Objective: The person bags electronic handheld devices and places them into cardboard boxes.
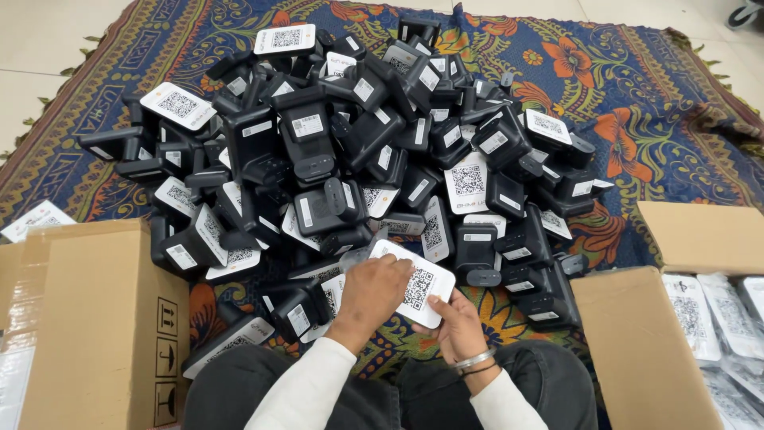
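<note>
We see both forearms in cream sleeves reaching forward from the lap, over dark trousers. The left hand [374, 293] lies palm down, knuckles up, fingers curled over the near-left edge of a white rounded-rectangle plastic device with a black square code on its face [420, 288]. The right hand [455, 318], with metal bangles at the wrist, comes up from below, its thumb and fingers pinching the lower right corner of the same device. So the white device is held between the two hands, tilted, its coded face turned up, just in front of the lap and at the near edge of a large heap of black plastic box-shaped devices with white labels [350, 151]. The heap lies on a blue patterned cloth with orange flowers [637, 95]. A brown cardboard box [95, 318] stands just left of the left arm; another open cardboard box holding white wrapped packs [637, 342] stands to the right.
</note>
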